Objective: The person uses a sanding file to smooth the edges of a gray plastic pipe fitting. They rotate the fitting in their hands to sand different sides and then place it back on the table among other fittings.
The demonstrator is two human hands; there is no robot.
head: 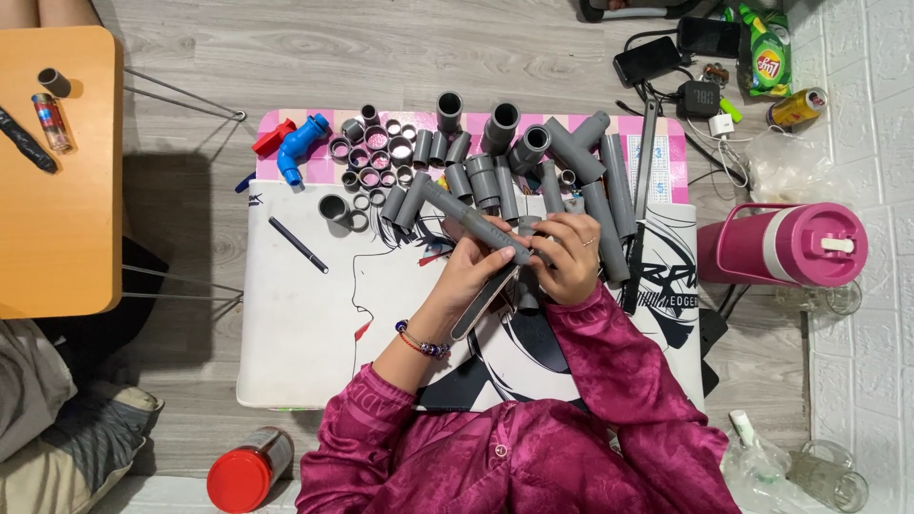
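Observation:
My left hand (473, 265) grips a long grey pipe (457, 211) that slants up to the left, and also holds a flat grey file-like stick (484, 302) slanting down under the palm. My right hand (568, 255) closes on the pipe's right end at a grey fitting (529, 228). Both hands hover over a white printed mat (305, 333) on a low table. A heap of grey pipe pieces and couplings (495, 157) lies just beyond the hands. Magenta sleeves cover both arms.
A blue tap (298, 148) and a red part (272, 138) lie at the mat's far left, a black pen (297, 245) beside them. A pink flask (785, 245) lies right, a red-lidded jar (246, 473) near left, an orange table (57, 171) far left. Chargers and cables sit top right.

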